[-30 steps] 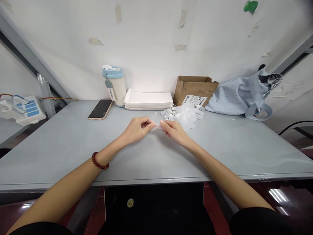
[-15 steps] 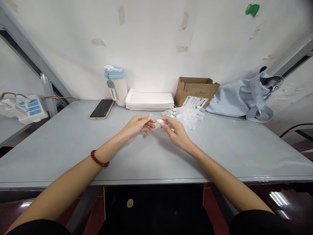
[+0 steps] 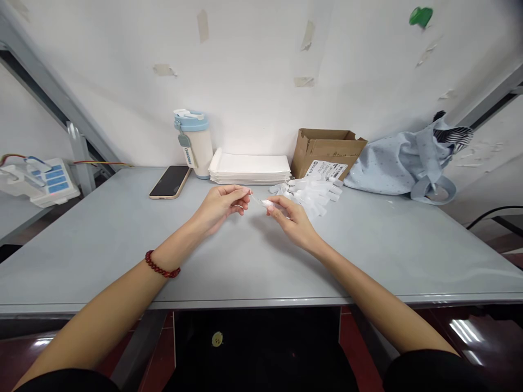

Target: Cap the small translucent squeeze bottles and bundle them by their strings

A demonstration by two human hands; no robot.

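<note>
Between thumb and fingers, my right hand [image 3: 291,218] pinches a small white piece [image 3: 267,203] whose kind I cannot make out. A thin pale strand [image 3: 256,197] runs from it to my left hand [image 3: 225,207]. The thumb and index finger of that hand are pinched together on the strand's other end. Both hands are raised slightly above the grey table, a short gap apart. Just behind my right hand lies a heap of translucent white plastic pieces [image 3: 316,190] with flat tabs.
Behind my hands lies a stack of white envelopes [image 3: 253,167]. An open cardboard box [image 3: 327,149] and a light blue cloth bag [image 3: 392,163] stand to the right. On the left are a phone [image 3: 170,182], a tumbler [image 3: 196,144] and a power strip [image 3: 53,179].
My left hand has moved left, away from the right one, and the thin strand now shows stretched between them. The right hand has hardly moved.
</note>
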